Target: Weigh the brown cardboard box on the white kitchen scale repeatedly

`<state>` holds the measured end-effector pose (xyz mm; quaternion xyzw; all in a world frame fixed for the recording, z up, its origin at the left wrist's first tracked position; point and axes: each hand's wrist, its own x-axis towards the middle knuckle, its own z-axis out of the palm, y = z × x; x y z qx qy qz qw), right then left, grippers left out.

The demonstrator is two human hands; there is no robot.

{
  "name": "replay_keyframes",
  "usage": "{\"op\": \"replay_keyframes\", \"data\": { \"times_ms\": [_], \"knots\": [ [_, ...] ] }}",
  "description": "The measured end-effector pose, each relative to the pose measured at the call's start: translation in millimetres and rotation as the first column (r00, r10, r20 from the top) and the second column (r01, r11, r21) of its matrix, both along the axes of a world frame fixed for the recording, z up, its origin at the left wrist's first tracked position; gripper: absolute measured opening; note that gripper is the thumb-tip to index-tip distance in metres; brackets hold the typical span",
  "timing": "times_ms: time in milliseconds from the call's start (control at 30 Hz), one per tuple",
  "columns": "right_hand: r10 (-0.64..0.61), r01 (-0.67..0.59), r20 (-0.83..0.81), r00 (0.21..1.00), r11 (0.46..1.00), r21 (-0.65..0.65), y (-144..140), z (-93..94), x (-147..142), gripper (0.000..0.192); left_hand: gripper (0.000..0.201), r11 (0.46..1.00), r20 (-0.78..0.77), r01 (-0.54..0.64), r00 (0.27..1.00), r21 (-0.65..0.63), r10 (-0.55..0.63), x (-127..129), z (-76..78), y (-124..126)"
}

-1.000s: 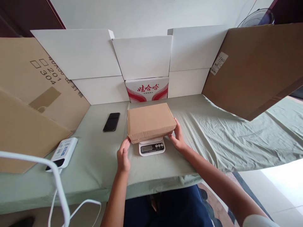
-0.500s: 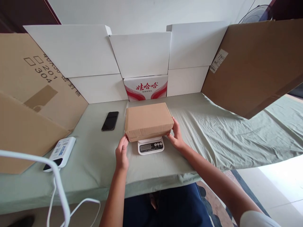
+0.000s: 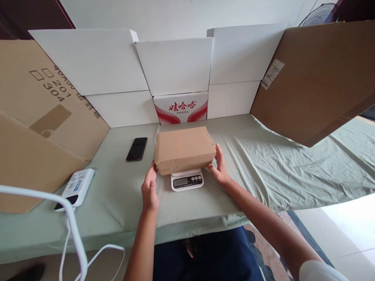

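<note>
A closed brown cardboard box rests on a small white kitchen scale. The box hides the scale's weighing plate; the dark display and round buttons show in front of it. My left hand is beside the box's front left corner, fingers stretched forward and thumb raised, with the fingertips close to the cardboard. At the front right corner, my right hand has its thumb and fingers spread apart, right by the box side. Whether any fingertip still touches the box is hard to make out.
A black phone lies left of the box. Farther left is a white device, with a white curved tube in the foreground. Large cartons and white boxes wall the back and sides of the cloth-covered table.
Both hands have loosened and eased slightly outward from the box sides. The box stays on the scale in the same place.
</note>
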<state>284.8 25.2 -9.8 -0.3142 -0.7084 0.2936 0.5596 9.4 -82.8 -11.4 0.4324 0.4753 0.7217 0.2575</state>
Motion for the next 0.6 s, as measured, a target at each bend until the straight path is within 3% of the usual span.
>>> {"op": "replay_keyframes", "data": {
  "times_ms": [100, 200, 400, 600],
  "knots": [
    [-0.083, 0.082, -0.102, 0.991, 0.997, -0.017, -0.4, 6.7, 2.6, 0.081, 0.067, 0.989, 0.041, -0.114, 0.993, 0.089, 0.111, -1.6, 9.6, -1.5],
    [-0.144, 0.129, -0.177, 0.974, 0.987, -0.093, 0.6, 12.1, 4.8, 0.076, 0.061, 0.985, 0.104, -0.154, 0.984, 0.081, 0.145, -4.6, 12.8, -1.8],
    [-0.097, 0.053, -0.224, 0.970, 0.979, -0.196, 3.0, 15.0, 4.0, 0.072, 0.067, 1.000, 0.116, -0.028, 0.993, -0.003, 0.028, -6.8, 2.5, 0.2],
    [-0.030, -0.022, -0.229, 0.973, 0.975, -0.221, 3.3, 15.1, 2.5, 0.069, 0.070, 0.997, 0.104, 0.023, 0.994, -0.068, -0.016, -6.8, -3.7, 0.8]
  ]
}}
